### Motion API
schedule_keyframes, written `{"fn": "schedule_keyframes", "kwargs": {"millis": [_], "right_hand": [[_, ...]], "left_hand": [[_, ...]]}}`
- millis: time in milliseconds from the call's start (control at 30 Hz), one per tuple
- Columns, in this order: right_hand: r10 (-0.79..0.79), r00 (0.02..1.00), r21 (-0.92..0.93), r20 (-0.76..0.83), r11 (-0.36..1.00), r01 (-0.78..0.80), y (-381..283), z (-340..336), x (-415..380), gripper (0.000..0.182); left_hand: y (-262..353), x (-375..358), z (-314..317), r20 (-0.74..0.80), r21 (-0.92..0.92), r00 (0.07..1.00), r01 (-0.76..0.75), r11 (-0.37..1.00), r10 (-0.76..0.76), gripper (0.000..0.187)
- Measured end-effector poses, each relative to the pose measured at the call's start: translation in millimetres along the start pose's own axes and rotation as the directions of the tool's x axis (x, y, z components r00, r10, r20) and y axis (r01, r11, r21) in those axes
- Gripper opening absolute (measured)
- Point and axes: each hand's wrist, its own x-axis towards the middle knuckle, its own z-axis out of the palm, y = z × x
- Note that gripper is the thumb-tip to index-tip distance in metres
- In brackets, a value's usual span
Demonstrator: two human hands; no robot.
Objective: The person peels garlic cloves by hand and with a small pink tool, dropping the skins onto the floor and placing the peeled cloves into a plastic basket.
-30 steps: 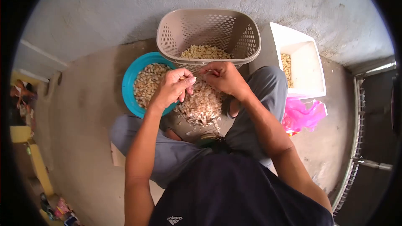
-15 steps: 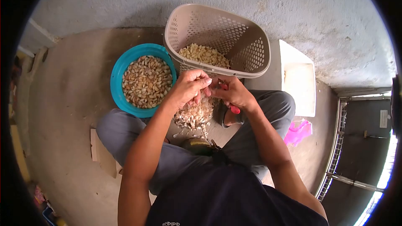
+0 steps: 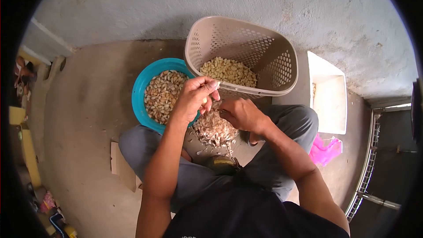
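Blue bowl [image 3: 140,101] full of nuts, on floor at left. Left hand [image 3: 194,98] curled tight, pinching small nut; nut itself too small to see well. Pile of shells [image 3: 214,128] below hands. Right hand [image 3: 238,113] curled shut; cannot tell what it holds. Tan basket [image 3: 260,57] of peeled nuts just behind. White box [image 3: 328,101] at right.

- Left hand [image 3: 195,99], at frame centre, fingers curled shut around a small pale piece too small to identify.
- Right hand [image 3: 240,113], just right of it, fingers bent, above a heap of pale peels [image 3: 214,128].
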Motion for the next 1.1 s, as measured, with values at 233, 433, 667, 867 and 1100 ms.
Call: {"fn": "schedule_keyframes", "kwargs": {"millis": [233,433,667,867,1100], "right_hand": [[0.041,0.999,0.046,0.003,0.998,-0.041,4.7,-6.5,3.0,0.023],[0.096,0.873,0.456,-0.478,0.877,0.153,4.6,-30.4,10.7,0.025],[0.131,0.924,0.365,-0.360,0.931,0.010,26.2,-30.9,21.3,0.033],[0.074,0.874,0.185,-0.480,0.982,0.019,26.7,-34.1,24.0,0.045],[-0.161,0.948,0.079,-0.274,0.979,0.189,-10.1,-11.8,21.7,0.030]], "left_hand": [[-11.2,6.0,-2.1,0.002,-0.030,0.999,0.039,0.999,-0.039,0.029],[-21.1,6.2,2.3,0.004,-0.079,0.998,0.069,0.994,-0.069,0.028],[-41.8,11.7,9.2,0.088,-0.257,0.985,0.167,0.952,-0.149,0.042],[-47.8,15.7,4.6,0.019,-0.413,0.988,0.144,0.899,-0.150,0.058],[-52.2,12.9,13.6,-0.123,-0.416,0.969,0.146,0.898,-0.215,0.056]]}}
